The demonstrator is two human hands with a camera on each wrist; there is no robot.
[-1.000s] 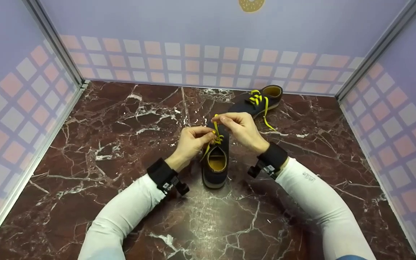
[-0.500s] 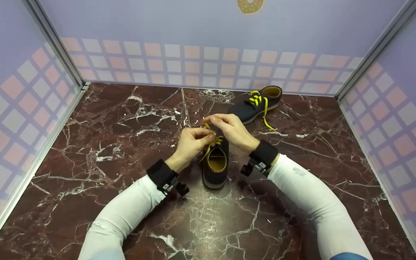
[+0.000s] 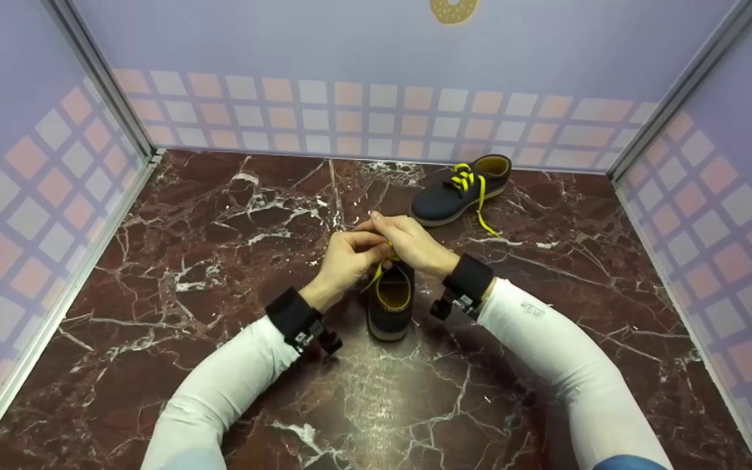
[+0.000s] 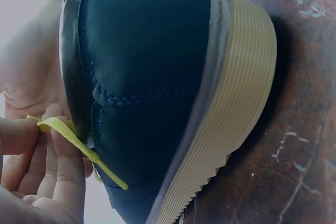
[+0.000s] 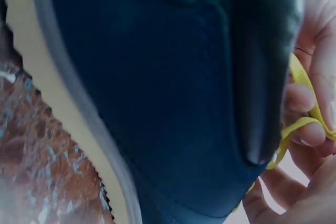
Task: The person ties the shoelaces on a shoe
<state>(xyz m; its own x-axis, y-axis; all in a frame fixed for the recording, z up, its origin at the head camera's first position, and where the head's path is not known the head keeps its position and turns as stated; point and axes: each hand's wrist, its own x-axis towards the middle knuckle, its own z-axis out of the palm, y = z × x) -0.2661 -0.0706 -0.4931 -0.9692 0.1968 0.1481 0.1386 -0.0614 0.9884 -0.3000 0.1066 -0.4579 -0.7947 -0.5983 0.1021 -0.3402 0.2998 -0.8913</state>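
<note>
1. Head view, twelve o'clock toward the rear wall: the near shoe (image 3: 389, 326) stands sole-down on the table (image 3: 219, 261), long axis running twelve to six, heel at six, toe end masked by the hands.
2. Left hand (image 3: 343, 262): reaches in from eight o'clock; the lacing lies at three o'clock from it. Thumb and fingers pinch the yellow lace (image 4: 79, 140), whose free end slants toward four o'clock across the shoe's side in the left wrist view.
3. Right hand (image 3: 414, 243): reaches in from four o'clock, above the toe end; the lacing lies at about eight o'clock from it. Its thumb shows uppermost; whether it pinches lace cannot be told.
4. Nearness: both hands meet over the lacing, neither clearly nearer.
5. Right wrist view: lace loops over a fingertip at three o'clock, beyond the shoe's collar.
6. Second shoe (image 3: 444, 199): apart, at one o'clock from the first, toe toward eight.
</note>
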